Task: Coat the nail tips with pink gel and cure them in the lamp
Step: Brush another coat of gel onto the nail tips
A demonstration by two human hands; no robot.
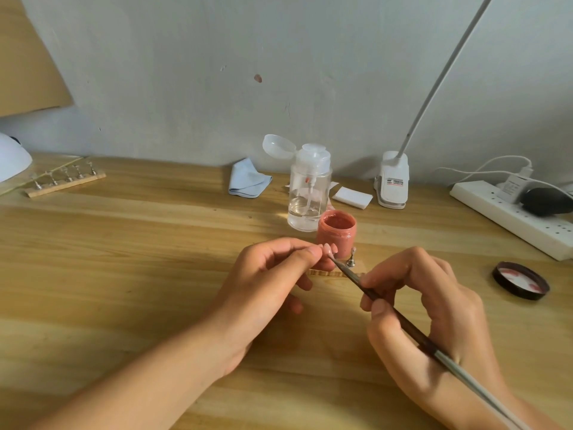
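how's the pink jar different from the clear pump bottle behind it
The jar is short, pink and opaque; the pump bottle is taller and see-through. The jar has no lid on; the pump bottle has its pump top on, flip cap swung back. Both stand upright on the table, close together.

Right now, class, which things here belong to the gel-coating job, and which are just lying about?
In the job: left hand pinching nail tip; right hand gripping brush; open pink gel jar; curing lamp.
Lying about: pump bottle; blue cloth; power strip; jar lid.
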